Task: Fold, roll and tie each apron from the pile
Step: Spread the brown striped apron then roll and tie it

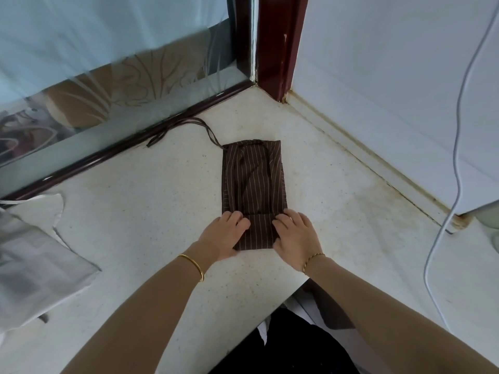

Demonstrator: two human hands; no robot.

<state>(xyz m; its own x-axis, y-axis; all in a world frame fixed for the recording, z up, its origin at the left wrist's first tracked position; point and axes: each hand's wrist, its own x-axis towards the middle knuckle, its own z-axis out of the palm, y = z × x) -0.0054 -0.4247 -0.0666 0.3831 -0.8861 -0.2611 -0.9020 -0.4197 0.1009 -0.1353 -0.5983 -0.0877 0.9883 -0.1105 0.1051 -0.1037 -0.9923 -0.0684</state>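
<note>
Both forearms reach out over the counter (140,201), and the left hand (224,236) and right hand (293,236) curl their fingers onto the near end of the apron (253,179), one at each side, pressing on the first turn of a roll. It looks like the rolling step: the apron lies as a narrow brown pinstriped strip of thin soft cloth running away from the hands. Next, I judge, the roll must be kept tight and even toward the far end, where the ties (186,125) trail off left.
</note>
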